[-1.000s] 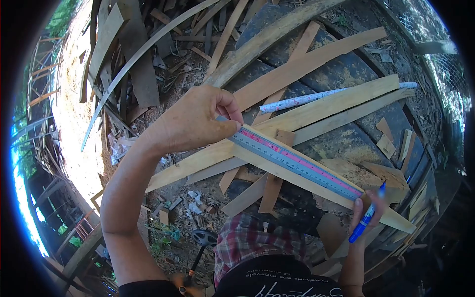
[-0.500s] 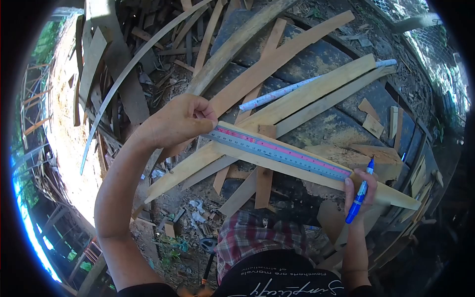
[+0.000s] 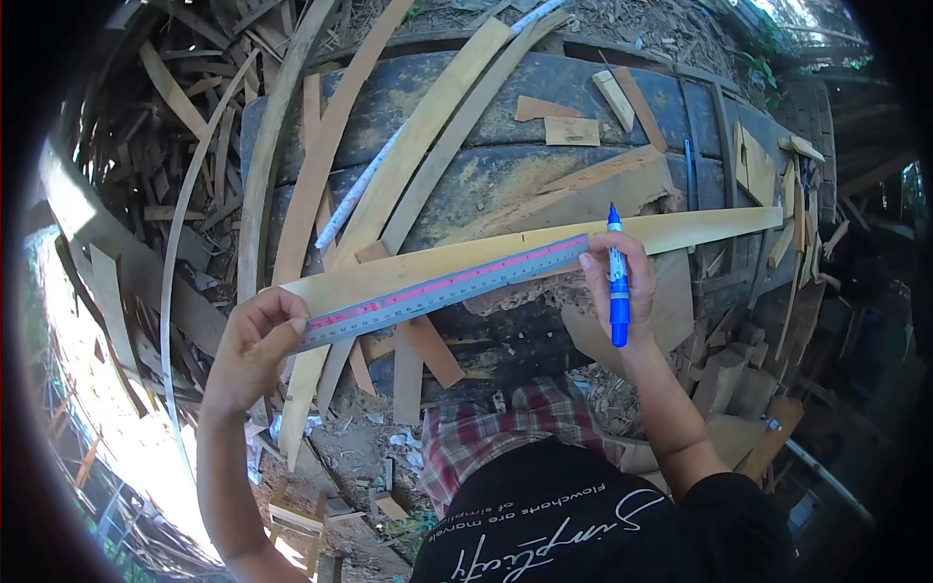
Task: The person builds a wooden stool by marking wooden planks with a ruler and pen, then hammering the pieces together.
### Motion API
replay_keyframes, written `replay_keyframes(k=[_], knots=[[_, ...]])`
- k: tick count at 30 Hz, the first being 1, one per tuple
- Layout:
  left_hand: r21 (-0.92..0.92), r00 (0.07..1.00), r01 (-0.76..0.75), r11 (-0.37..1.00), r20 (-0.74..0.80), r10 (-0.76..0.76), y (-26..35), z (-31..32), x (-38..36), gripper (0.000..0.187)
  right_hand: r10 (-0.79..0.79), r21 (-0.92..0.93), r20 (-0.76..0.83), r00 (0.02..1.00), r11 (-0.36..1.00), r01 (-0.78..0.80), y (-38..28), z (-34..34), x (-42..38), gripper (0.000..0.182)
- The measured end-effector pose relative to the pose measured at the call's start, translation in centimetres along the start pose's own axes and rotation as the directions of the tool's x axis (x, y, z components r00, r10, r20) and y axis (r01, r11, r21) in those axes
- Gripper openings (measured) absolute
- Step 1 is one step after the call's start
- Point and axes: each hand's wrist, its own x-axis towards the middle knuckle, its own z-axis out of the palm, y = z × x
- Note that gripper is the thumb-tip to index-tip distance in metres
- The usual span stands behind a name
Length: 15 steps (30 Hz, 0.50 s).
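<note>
A pink and grey ruler [image 3: 447,283] lies lengthwise along a pale, tapering wooden strip [image 3: 680,229]. My left hand [image 3: 255,345] pinches the ruler's left end between thumb and fingers. At the other end, my right hand [image 3: 627,282] has its thumb and fingertips at the ruler's tip. That same hand grips a blue marker [image 3: 619,291], its uncovered tip pointing away from me. A short dark mark shows on the strip, just beyond the ruler's far edge.
Long boards, including a brown one [image 3: 335,136] and a pale one [image 3: 428,126], cross a dark worn table [image 3: 496,175]. A rolled patterned tube [image 3: 360,185] lies among them. Small offcuts [image 3: 571,131] sit at the back. At far right, part of another person [image 3: 860,257] shows.
My view has turned right, so the ruler and strip now slope up to the right. Both hands remain at the ruler's ends, and the marker is still in my right hand.
</note>
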Motion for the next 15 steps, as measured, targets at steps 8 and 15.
replay_keyframes(k=[8, 15], knots=[[0.44, 0.903, -0.393, 0.807, 0.02, 0.429, 1.6, 10.0, 6.1, 0.007, 0.326, 0.207, -0.285, 0.901, 0.939, -0.274, 4.0, -7.5, -0.9, 0.031], [0.632, 0.918, -0.311, 0.71, 0.007, 0.396, 2.1, 16.7, 10.3, 0.011, 0.252, 0.034, -0.419, 0.872, 0.964, -0.263, 8.9, -10.8, -0.2, 0.03]])
